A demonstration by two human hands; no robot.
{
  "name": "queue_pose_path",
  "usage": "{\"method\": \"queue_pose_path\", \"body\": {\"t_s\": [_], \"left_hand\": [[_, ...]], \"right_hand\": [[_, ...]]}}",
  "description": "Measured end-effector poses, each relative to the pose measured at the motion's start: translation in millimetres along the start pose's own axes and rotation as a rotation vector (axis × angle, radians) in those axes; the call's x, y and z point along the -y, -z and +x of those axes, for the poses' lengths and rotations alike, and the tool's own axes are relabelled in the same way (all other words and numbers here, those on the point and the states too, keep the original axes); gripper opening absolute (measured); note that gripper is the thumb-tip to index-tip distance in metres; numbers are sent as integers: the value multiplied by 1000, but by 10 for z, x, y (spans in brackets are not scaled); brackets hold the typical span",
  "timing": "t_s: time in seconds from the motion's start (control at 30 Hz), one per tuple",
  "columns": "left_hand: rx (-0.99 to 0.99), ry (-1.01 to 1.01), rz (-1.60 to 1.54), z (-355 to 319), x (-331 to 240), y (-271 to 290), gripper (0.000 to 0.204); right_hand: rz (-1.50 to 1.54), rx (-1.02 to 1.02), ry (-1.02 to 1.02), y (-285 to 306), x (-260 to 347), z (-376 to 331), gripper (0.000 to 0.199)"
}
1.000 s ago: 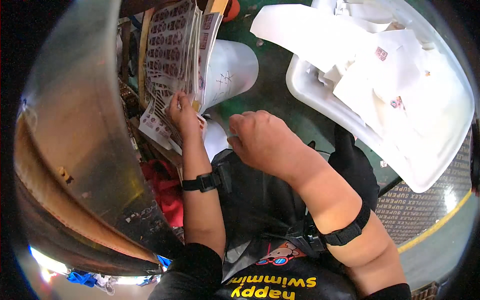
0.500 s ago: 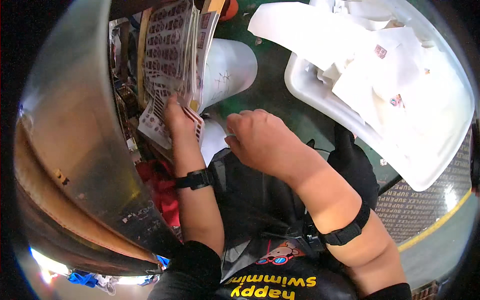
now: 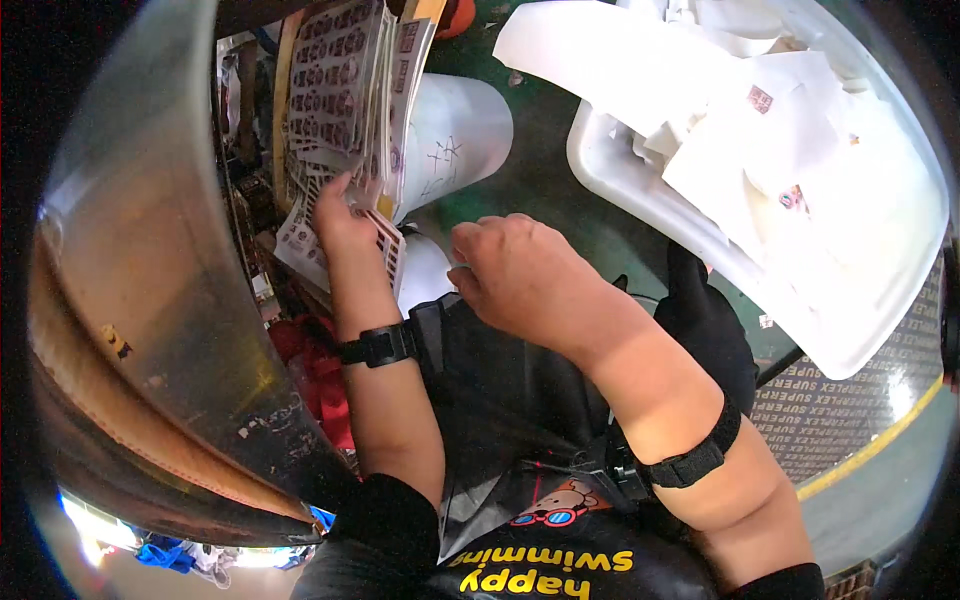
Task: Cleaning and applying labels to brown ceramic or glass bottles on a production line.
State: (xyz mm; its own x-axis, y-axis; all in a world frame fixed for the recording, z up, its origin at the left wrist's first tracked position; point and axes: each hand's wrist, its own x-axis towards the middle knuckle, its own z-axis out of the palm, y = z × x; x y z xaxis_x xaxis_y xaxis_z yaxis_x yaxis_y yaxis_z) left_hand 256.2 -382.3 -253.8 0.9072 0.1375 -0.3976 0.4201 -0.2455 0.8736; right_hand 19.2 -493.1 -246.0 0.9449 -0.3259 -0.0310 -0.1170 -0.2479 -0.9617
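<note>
Left hand (image 3: 345, 222) among sheets (image 3: 330, 90)
Your sheets lie mostly between the rack's (image 3: 426, 10) side edges. Left fingertips hidden: opening and hold cannot be told. Right hand (image 3: 520, 268) half-curled, contents unseen. Support edges evenly, judged best against creasing.

Compared with a second ago, we see the left fingers (image 3: 336, 190) farther left along the lower end of the printed sheets (image 3: 328, 78). They are no longer bunched at the tips, and the left hand (image 3: 347, 228) shows broader, turned at the wrist. Striped sheets (image 3: 391, 254) now show more fully below and right of the fingers. The left forearm (image 3: 400, 420) and its strap (image 3: 382, 346) now lie farther left below the fingers; the black box (image 3: 428, 325) beside the strap, less distinct half a second ago, now stands out clearly. We notice a wider gap between the left fingers and the right hand (image 3: 515, 265).
</note>
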Motion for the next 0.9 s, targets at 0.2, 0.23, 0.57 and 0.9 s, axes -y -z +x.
{"method": "queue_pose_path", "body": {"t_s": [0.2, 0.23, 0.57, 0.9], "left_hand": [[-89, 11, 45, 11, -21, -141, 33], [-86, 10, 44, 51, -11, -124, 33], [118, -591, 672, 30, 257, -174, 52], [-30, -770, 1405, -97, 123, -226, 35]], "right_hand": [[9, 22, -15, 34, 20, 17, 18], [17, 13, -20, 32, 18, 17, 17], [14, 8, -34, 18, 26, 14, 13], [2, 5, -35, 20, 7, 1, 12]]}}
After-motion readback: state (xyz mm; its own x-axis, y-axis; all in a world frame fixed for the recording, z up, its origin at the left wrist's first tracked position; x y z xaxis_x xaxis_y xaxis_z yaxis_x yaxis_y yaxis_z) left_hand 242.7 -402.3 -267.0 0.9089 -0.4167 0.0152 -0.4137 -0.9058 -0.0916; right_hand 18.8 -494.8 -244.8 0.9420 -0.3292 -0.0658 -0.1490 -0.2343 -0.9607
